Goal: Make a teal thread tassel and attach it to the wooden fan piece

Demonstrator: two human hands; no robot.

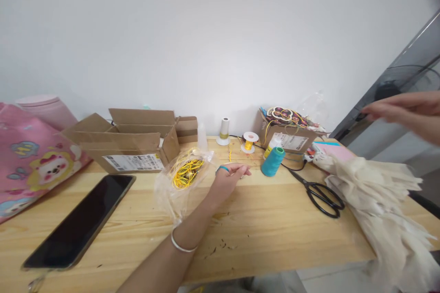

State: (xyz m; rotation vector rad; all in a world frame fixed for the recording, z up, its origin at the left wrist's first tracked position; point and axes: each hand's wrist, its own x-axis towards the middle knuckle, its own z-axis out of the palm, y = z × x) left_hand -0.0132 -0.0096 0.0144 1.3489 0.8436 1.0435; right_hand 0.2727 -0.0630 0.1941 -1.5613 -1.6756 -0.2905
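Note:
My left hand (231,177) is low over the middle of the wooden table, its fingers closed in a pinch; whatever they hold is too small to make out. A teal band circles one finger. Just beyond it lies a short piece of yellow cord (230,152), and to its right is a teal thread cone (271,163). A clear plastic bag with yellow cord (187,173) sits to its left. My right hand (410,112) is raised at the right edge, blurred, with thumb and fingers pressed together; anything between them does not show.
Black scissors (323,198) lie beside cream fabric (381,192) at the right. Behind are a white spool (224,132), a yellow cord spool (249,142) and a filled cardboard box (288,139). An open box (130,146), phone (82,222) and pink bag (30,165) occupy the left.

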